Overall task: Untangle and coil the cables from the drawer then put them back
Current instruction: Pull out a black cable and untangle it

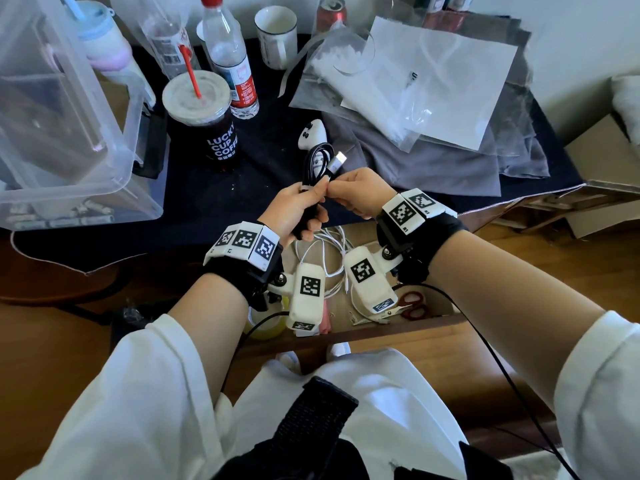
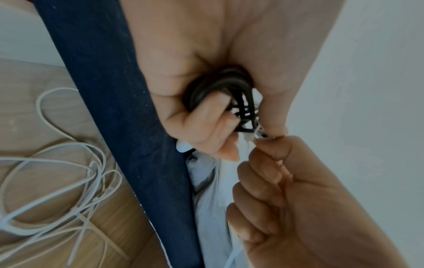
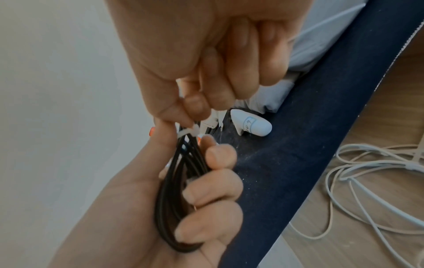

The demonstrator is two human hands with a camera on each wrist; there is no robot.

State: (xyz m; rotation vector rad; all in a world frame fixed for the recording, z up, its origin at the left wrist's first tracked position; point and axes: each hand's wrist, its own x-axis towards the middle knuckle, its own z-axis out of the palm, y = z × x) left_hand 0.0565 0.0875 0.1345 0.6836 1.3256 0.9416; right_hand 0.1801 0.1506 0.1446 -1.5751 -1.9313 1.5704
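A black cable (image 1: 316, 164), folded into a bundle, stands upright above the table edge, its silver plug (image 1: 338, 158) sticking out on top. My left hand (image 1: 300, 211) grips the bundle's lower half, fingers curled round it (image 3: 213, 197). A white tie (image 3: 189, 133) wraps the bundle's middle. My right hand (image 1: 349, 192) pinches the tie's free end between thumb and forefinger (image 2: 263, 143), right against my left thumb. Loose white cables (image 1: 325, 247) lie tangled in the open wooden drawer (image 1: 346, 332) below both hands.
Red-handled scissors (image 1: 412, 304) lie in the drawer's right part. On the dark tablecloth stand a coffee cup (image 1: 204, 116), a water bottle (image 1: 230, 57), a mug (image 1: 277, 36) and a small white figure (image 1: 311, 133). A clear plastic bin (image 1: 62, 109) fills the left; plastic bags (image 1: 422, 77) lie right.
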